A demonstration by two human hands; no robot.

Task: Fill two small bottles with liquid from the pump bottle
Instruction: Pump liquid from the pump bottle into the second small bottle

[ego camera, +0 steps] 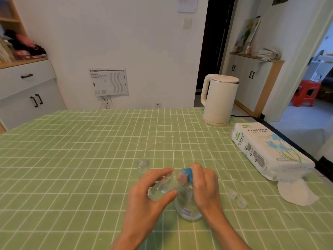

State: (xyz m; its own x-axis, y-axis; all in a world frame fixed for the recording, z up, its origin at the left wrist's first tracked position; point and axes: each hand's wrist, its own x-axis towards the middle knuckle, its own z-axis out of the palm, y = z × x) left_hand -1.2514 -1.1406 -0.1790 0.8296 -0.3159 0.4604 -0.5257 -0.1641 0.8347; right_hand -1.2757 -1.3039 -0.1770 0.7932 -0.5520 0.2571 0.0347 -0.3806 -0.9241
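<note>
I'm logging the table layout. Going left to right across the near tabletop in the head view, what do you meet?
The standing small bottle → tilted small bottle held by the left hand → pump bottle → two loose caps → tissue pack. The kettle is left out: it overlaps the caps sideways.

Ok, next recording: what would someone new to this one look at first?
The eye goes to the near centre of the green checked tablecloth. There the left hand holds a small clear bottle tilted toward the blue pump head of the pump bottle, which the right hand grips. A second small bottle stands just beyond the hands. A white electric kettle and a tissue paper pack sit to the right.
</note>
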